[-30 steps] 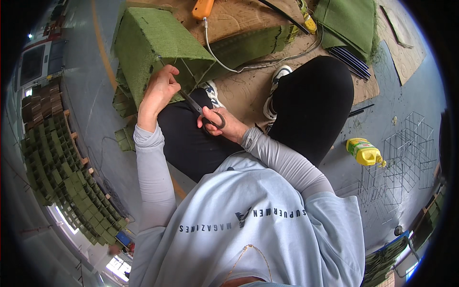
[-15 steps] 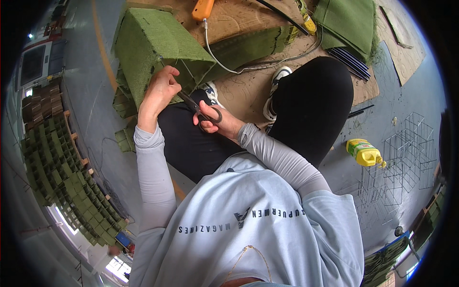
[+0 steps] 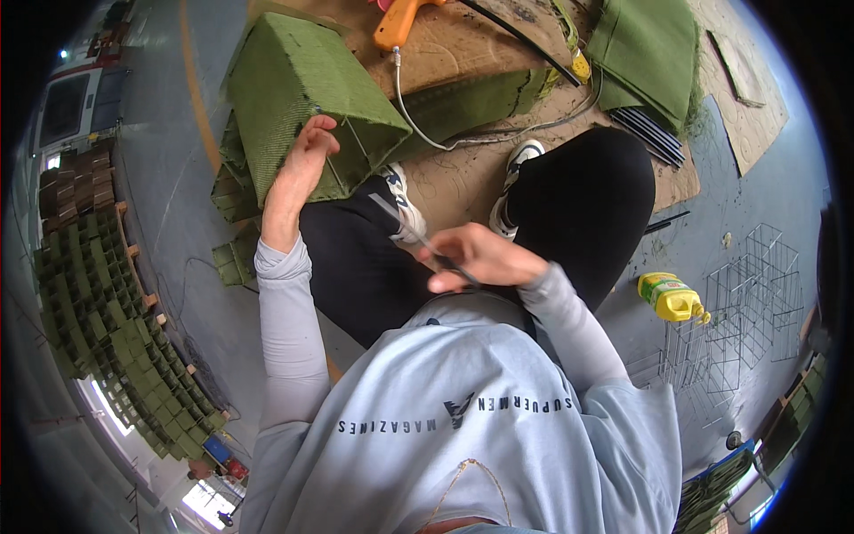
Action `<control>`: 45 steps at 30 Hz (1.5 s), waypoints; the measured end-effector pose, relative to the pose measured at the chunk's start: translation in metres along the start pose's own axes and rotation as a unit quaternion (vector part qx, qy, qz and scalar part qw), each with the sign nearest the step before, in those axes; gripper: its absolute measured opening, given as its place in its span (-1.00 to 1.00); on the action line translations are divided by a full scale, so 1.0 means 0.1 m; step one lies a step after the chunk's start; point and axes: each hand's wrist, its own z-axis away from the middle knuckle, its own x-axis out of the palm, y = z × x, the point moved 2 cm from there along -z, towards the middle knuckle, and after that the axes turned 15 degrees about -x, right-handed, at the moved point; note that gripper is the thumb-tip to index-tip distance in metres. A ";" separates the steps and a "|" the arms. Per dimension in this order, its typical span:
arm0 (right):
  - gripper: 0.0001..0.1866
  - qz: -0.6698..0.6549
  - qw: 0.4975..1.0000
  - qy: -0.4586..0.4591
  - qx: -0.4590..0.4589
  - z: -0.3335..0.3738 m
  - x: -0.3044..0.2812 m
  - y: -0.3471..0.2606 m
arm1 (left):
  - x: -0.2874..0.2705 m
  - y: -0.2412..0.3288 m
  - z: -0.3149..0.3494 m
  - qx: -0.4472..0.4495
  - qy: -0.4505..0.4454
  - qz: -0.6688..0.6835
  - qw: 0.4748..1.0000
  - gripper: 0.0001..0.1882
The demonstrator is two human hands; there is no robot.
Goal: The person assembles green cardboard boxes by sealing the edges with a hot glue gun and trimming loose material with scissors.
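Observation:
A green woven-fabric box (image 3: pixel 311 84) with a thin metal wire frame inside its opening stands at the upper left, tilted. My left hand (image 3: pixel 302 169) rests by the near edge of this box, fingers loosely bent and apart, with nothing visible in them. Over my lap, my right hand (image 3: pixel 485 256) is closed around the handles of a pair of scissors (image 3: pixel 398 216). Their blades point up and left toward the box, blurred by motion and clear of the fabric.
An orange-handled tool (image 3: pixel 398 22) with a pale cable lies on brown cardboard (image 3: pixel 449 173). Folded green fabric (image 3: pixel 645 62) and black strips (image 3: pixel 649 133) are at the upper right. A yellow jug (image 3: pixel 669 296) stands beside wire frames (image 3: pixel 756 280). Stacked green boxes (image 3: pixel 116 325) fill the left.
My right hand has drawn the scissors back from the box, down and to the right. My left hand's fingers have loosened from a pinch at the box edge.

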 end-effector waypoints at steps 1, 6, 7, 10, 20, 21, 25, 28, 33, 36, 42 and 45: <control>-0.47 0.013 1.000 0.024 -0.010 0.11 -0.08 -0.22 | -0.02 -0.03 -0.03 0.022 0.018 0.027 0.999 -0.69; -0.38 0.057 0.977 0.202 -0.046 0.17 -0.59 -0.98 | -0.22 0.11 -0.07 0.115 -0.041 -0.010 0.993 -0.47; -0.38 0.222 0.948 0.223 -0.039 0.12 -0.80 -1.09 | -0.23 0.28 0.00 0.053 -0.060 0.050 0.996 -0.41; -0.42 0.526 0.809 0.259 -0.051 -0.20 -1.29 -1.41 | -0.43 0.55 0.08 0.002 -0.119 0.154 0.981 -0.15; -0.55 0.688 0.625 0.360 0.083 -1.54 -3.10 -0.97 | -0.90 0.92 -0.28 0.057 -0.157 0.268 0.949 -0.23; -0.54 0.690 0.610 0.381 0.083 -1.59 -3.15 -0.88 | -0.93 0.89 -0.36 0.063 -0.164 0.238 0.955 -0.23; -0.54 0.701 0.611 0.355 0.092 -1.69 -3.14 -0.67 | -1.04 0.82 -0.39 0.050 -0.146 0.228 0.961 -0.25; -0.63 0.708 0.613 0.332 0.112 -1.67 -3.14 -0.79 | -1.15 0.85 -0.43 0.053 -0.150 0.256 0.953 -0.31; -0.58 0.761 0.576 0.278 0.104 -1.75 -2.65 -1.26 | -1.18 1.00 -0.57 0.067 -0.198 0.254 0.945 -0.46; -0.36 0.509 0.805 0.234 -0.196 -2.05 -1.92 -1.56 | -1.19 1.00 -0.71 0.059 -0.194 0.244 0.948 -0.52; -0.24 0.494 0.807 0.185 -0.266 -2.56 -0.63 -1.58 | -1.35 0.77 -0.67 0.089 -0.099 0.068 0.989 -0.60; -0.37 0.511 0.781 0.251 -0.258 -2.45 -0.79 -1.63 | -1.29 1.07 0.16 0.282 0.163 -0.034 0.945 -0.59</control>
